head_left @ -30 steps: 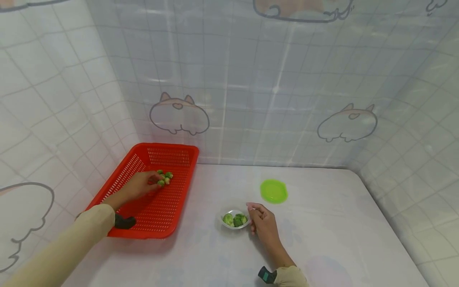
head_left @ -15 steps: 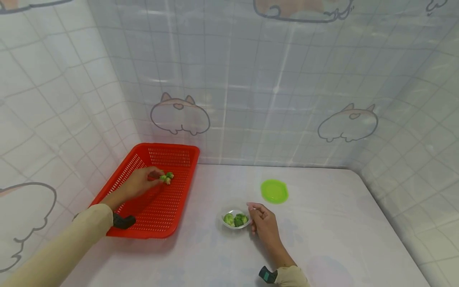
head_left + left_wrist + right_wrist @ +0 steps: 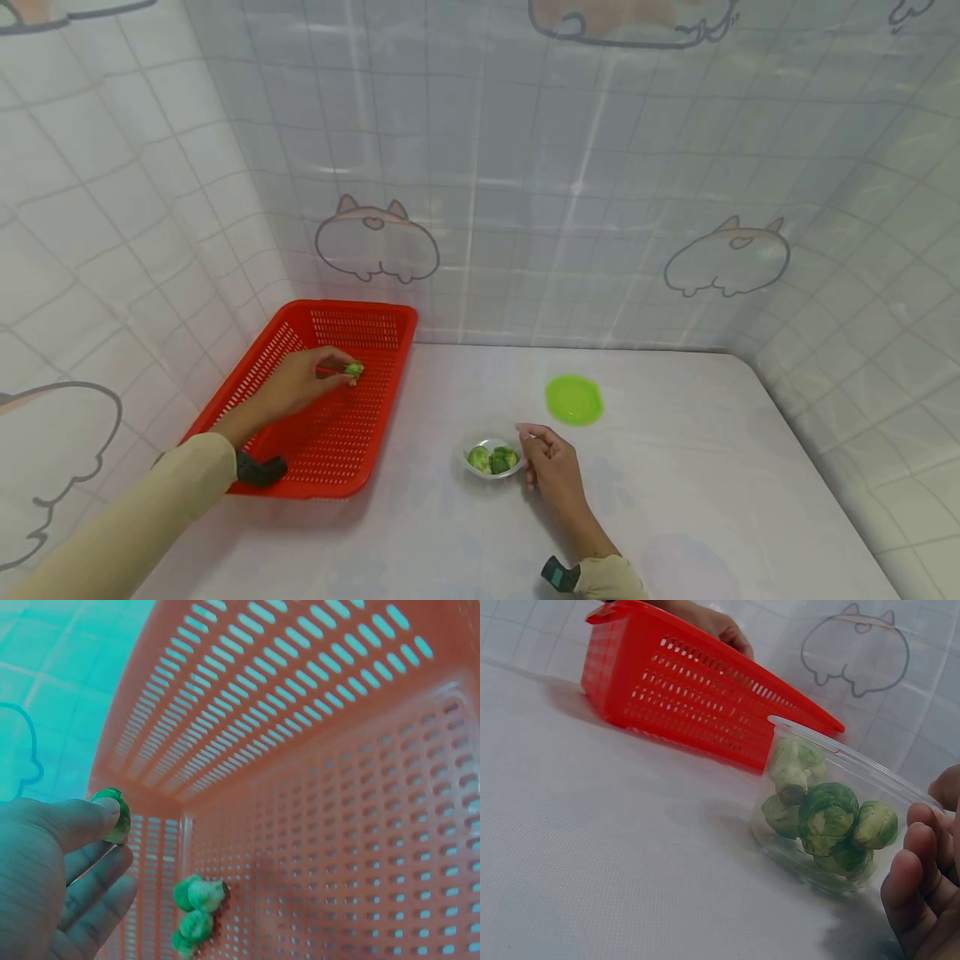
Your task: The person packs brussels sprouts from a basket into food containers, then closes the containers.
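In the left wrist view, my left hand (image 3: 67, 862) pinches a Brussels sprout (image 3: 114, 817) between thumb and fingers, above the inside of the red plastic basket (image 3: 330, 454). Several more sprouts (image 3: 201, 906) lie on the basket's floor, partly covered by that hand in the head view. My right hand (image 3: 555, 471) is at the right side of a small clear plastic tub (image 3: 900, 776), with thumb and curled fingers at its rim. Inside the tub sit several Brussels sprouts (image 3: 829, 814), seen through its wall.
A bright green round lid (image 3: 574, 400) lies flat on the white table (image 3: 697, 475), behind my right hand. The basket stands at the left against the tiled-pattern sheet (image 3: 480, 167), which encloses the back and both sides.
My left hand has shifted slightly right inside the basket, covering more of the sprouts there. My right hand and the tub have stayed in place.
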A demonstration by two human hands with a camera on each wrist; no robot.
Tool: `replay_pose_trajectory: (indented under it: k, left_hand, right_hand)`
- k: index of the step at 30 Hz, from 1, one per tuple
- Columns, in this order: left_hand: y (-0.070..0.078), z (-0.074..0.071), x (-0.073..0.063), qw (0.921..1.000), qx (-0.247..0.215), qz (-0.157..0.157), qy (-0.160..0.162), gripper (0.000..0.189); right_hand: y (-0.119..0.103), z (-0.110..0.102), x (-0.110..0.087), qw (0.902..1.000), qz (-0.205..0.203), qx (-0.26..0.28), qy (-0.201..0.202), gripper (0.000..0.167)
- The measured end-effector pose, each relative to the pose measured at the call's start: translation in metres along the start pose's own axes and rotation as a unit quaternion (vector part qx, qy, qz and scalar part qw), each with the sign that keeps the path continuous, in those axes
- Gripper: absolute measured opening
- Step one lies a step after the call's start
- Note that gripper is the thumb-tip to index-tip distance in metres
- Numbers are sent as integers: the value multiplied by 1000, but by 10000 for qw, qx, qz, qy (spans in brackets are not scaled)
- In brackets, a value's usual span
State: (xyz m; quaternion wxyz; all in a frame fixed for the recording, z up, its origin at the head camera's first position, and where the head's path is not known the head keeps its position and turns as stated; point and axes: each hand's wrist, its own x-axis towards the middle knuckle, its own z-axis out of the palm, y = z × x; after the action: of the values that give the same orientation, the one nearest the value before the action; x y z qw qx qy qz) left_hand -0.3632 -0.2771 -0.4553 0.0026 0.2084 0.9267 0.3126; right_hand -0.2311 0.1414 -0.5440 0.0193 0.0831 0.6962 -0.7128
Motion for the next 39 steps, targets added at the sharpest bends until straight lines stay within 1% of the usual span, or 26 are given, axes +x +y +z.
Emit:
replay_pose_trajectory:
  k: [7,14,17,22,26,32,39]
  left_hand:
    - [18,0,0,9996,-251,-81,-88,25]
    - [35,6,1,9995,-289,78,-51,29]
    - [43,8,1,9990,-401,132,-108,30]
    - [56,11,1,9978,-631,163,-142,25]
    - [63,14,2,9974,-674,227,-139,24]
    - [72,20,4,9972,-629,328,-242,24]
    - [86,29,5,9947,-772,511,-453,25]
  right_hand:
    - [7,-1,1,9998,-202,3,7,43]
    - [7,-1,1,9997,-224,34,0,42]
    - [7,-1,1,9997,-216,70,-12,42]
    - [5,-1,0,9998,-189,116,-19,41]
    - [4,-1,-1,9998,-163,132,-29,41]
    - [7,-1,1,9998,-167,86,-47,41]
    - [8,0,1,9998,-189,5,4,41]
